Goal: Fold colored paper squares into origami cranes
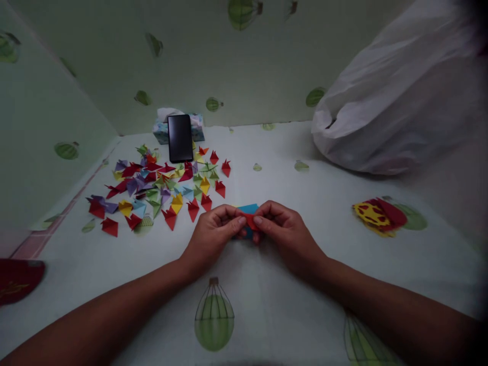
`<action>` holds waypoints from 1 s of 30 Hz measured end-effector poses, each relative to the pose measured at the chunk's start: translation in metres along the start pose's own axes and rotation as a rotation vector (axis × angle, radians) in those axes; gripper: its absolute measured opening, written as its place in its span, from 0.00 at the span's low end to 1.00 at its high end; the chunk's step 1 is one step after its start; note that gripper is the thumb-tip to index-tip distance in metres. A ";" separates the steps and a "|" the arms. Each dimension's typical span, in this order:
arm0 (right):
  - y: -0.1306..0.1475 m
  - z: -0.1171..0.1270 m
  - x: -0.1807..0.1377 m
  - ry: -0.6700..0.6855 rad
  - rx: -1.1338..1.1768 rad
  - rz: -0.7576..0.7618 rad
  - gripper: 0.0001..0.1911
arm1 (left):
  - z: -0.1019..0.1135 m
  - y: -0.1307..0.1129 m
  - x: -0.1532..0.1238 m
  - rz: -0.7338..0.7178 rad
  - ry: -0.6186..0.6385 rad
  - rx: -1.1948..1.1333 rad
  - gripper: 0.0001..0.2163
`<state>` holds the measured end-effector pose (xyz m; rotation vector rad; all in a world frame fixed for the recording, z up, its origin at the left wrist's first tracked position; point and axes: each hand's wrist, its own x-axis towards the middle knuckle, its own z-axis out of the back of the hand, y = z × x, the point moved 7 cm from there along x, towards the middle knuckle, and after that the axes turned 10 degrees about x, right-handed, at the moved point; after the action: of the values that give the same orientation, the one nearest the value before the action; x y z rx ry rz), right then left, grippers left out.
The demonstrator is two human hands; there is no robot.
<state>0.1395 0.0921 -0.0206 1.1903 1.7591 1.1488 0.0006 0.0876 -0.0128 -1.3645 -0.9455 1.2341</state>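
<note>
Both my hands meet at the middle of the cloth-covered surface. My left hand (215,231) and my right hand (284,231) pinch a small red folded paper piece (250,220) between their fingertips. A blue paper sheet (249,208) lies just beneath and behind the fingers. Beyond my left hand lies a scatter of several folded paper pieces (163,185) in red, purple, yellow, green and blue.
A black phone (180,137) leans against a tissue box (162,129) at the back. A large white plastic bag (396,96) fills the right back corner. A red and yellow paper item (377,214) lies at the right. A dark red object (17,279) sits at the left edge.
</note>
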 end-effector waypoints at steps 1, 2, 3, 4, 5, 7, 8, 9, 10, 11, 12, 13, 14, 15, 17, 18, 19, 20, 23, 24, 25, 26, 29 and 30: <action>0.000 -0.001 0.000 0.006 -0.003 -0.010 0.10 | 0.000 0.000 0.000 0.002 -0.006 0.009 0.08; 0.000 -0.001 0.000 0.008 -0.003 -0.018 0.10 | 0.001 0.000 0.000 0.004 -0.009 0.020 0.08; 0.000 -0.002 -0.001 0.011 0.000 -0.027 0.10 | 0.001 0.000 0.000 0.004 -0.009 0.031 0.08; 0.000 -0.003 -0.001 0.016 0.008 -0.032 0.11 | 0.000 -0.001 0.000 0.003 -0.006 0.042 0.08; 0.000 -0.004 -0.001 0.024 0.023 -0.035 0.11 | -0.001 -0.001 0.000 0.003 0.003 0.055 0.07; -0.001 -0.005 -0.001 0.048 0.056 -0.043 0.12 | -0.003 -0.002 -0.001 0.005 0.024 0.078 0.07; -0.001 -0.006 -0.001 0.060 0.067 -0.050 0.12 | -0.004 -0.003 -0.001 0.004 0.031 0.089 0.07; -0.001 -0.006 -0.001 0.071 0.070 -0.057 0.12 | -0.004 -0.003 -0.001 0.005 0.035 0.098 0.07; -0.002 -0.007 -0.001 0.081 0.065 -0.066 0.12 | -0.005 -0.003 -0.001 0.006 0.038 0.104 0.07; -0.002 -0.007 -0.001 0.089 0.056 -0.076 0.11 | -0.005 -0.003 -0.002 0.008 0.040 0.106 0.07; -0.002 -0.007 -0.001 0.097 0.047 -0.085 0.10 | -0.005 -0.003 -0.002 0.010 0.041 0.105 0.07; -0.002 -0.007 -0.001 0.101 0.041 -0.094 0.10 | -0.005 -0.003 -0.002 0.012 0.043 0.103 0.07; -0.003 -0.007 -0.001 0.103 0.043 -0.102 0.09 | -0.006 -0.003 -0.002 0.011 0.046 0.102 0.07; -0.003 -0.007 -0.001 0.101 0.052 -0.109 0.09 | -0.006 -0.003 -0.002 0.007 0.048 0.103 0.07; -0.003 -0.007 -0.002 0.095 0.079 -0.114 0.11 | -0.006 -0.003 -0.002 -0.004 0.056 0.114 0.07; -0.004 -0.007 -0.002 0.094 0.091 -0.115 0.12 | -0.006 -0.002 -0.002 -0.007 0.063 0.118 0.07; -0.005 -0.006 -0.002 0.094 0.100 -0.118 0.12 | -0.007 -0.002 -0.002 -0.005 0.070 0.120 0.07; -0.006 -0.006 -0.002 0.095 0.106 -0.124 0.13 | -0.007 -0.002 -0.002 -0.002 0.075 0.120 0.07; -0.008 -0.005 -0.001 0.099 0.098 -0.144 0.11 | -0.008 -0.002 -0.003 0.006 0.081 0.118 0.07; -0.008 -0.005 0.000 0.098 0.093 -0.144 0.11 | -0.009 -0.002 -0.003 0.007 0.081 0.117 0.07; -0.008 -0.004 0.000 0.096 0.086 -0.141 0.11 | -0.009 -0.002 -0.003 0.007 0.081 0.115 0.07; -0.007 -0.004 0.000 0.096 0.077 -0.137 0.11 | -0.009 -0.003 -0.003 0.008 0.081 0.112 0.07; -0.004 -0.006 0.000 0.096 0.028 -0.134 0.12 | -0.009 -0.001 -0.003 0.017 0.071 0.110 0.07; -0.004 -0.006 0.000 0.093 0.004 -0.136 0.12 | -0.009 0.000 -0.003 0.023 0.064 0.114 0.07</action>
<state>0.1329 0.0897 -0.0221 1.0169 1.8818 1.1359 0.0086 0.0836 -0.0123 -1.3206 -0.8052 1.2349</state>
